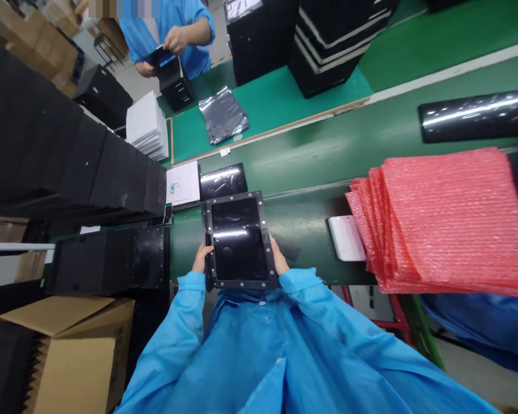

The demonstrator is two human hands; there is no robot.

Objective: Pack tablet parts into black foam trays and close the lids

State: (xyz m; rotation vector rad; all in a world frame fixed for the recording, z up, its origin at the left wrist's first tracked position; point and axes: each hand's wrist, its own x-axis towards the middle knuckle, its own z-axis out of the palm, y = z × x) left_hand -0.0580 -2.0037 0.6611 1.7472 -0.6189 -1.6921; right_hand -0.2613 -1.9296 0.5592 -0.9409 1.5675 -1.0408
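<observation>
A black glossy rectangular panel (238, 240) with a rim of small screws is held flat in front of me, over the near edge of the green conveyor belt (311, 155). My left hand (201, 259) grips its left edge, fingers curled under it. My right hand (278, 259) grips its right edge in the same way. Both sleeves are blue. Just beyond the panel lies another glossy black panel (223, 180) beside a white sheet (182, 183).
A stack of red bubble-wrap sheets (449, 221) lies at the right, with a white piece (346, 237) by it. Black trays (69, 155) stack at the left, above cardboard boxes (75, 351). Across the belt a person in blue (172, 34) handles a black part; a silver bag (223, 115) lies nearby.
</observation>
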